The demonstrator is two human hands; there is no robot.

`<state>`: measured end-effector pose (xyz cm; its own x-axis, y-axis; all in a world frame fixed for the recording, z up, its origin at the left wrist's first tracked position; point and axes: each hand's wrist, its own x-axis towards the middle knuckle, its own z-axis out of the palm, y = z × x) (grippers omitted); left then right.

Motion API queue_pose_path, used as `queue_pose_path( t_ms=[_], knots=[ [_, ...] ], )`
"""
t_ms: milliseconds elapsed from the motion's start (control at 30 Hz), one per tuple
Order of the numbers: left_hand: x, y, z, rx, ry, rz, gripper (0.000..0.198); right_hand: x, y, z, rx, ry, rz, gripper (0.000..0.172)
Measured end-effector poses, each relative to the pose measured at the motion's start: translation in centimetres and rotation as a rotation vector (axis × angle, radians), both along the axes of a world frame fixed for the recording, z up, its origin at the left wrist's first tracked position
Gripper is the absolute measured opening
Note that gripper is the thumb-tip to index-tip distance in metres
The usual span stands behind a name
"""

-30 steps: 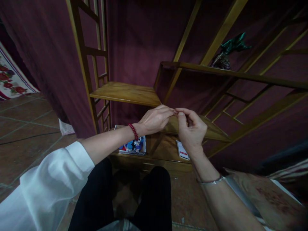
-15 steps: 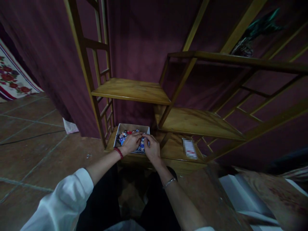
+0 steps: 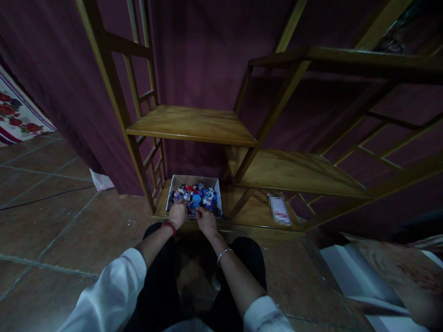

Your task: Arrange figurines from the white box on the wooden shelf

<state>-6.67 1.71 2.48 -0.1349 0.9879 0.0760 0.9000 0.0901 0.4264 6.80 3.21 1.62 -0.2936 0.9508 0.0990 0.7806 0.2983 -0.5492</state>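
Note:
A shallow white cardboard box (image 3: pixel 220 197) stands on the low wooden shelf, filled with small colourful pieces (image 3: pixel 208 196) in blue, red, white and black. Their exact kind is too small to make out. My left hand (image 3: pixel 178 213), with a red bead bracelet at the wrist, reaches over the box's near left part with its fingers curled together. My right hand (image 3: pixel 206 221) is at the near edge, thumb and fingertips pinched. Between the two hands lies a round-topped blue piece (image 3: pixel 196 199), close to the right fingertips. What either pinch holds is hidden.
A wooden display rack with a middle shelf (image 3: pixel 194 124) rises over the box. A blurred white packet (image 3: pixel 279 210) lies on the low shelf to the right. Open white packaging (image 3: pixel 356 272) rests on the floor at the lower right. A purple curtain hangs behind.
My hands were together over the middle of the box; they have come apart and drawn nearer to me, showing more of the pieces. The view has shifted slightly.

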Motion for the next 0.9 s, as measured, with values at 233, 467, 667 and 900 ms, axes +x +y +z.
queue_pose_path(
  t_ms=[233,467,667,900],
  knots=[
    [-0.5,0.2,-1.0,-0.014,0.115,0.094,0.033,-0.8,0.6,-0.1,-0.003,-0.143,-0.003,0.026],
    [-0.5,0.3,-0.5,-0.084,0.116,0.123,0.037,-1.8,0.9,-0.3,-0.053,-0.172,0.019,0.022],
    [-1.1,0.6,-0.7,-0.084,0.081,0.145,0.038,-2.7,1.0,1.0,-0.043,-0.130,-0.016,0.022],
    [-2.0,1.8,-0.8,-0.006,0.064,0.072,0.031,-3.2,1.7,2.2,-0.025,-0.097,-0.032,0.022]
  ],
)
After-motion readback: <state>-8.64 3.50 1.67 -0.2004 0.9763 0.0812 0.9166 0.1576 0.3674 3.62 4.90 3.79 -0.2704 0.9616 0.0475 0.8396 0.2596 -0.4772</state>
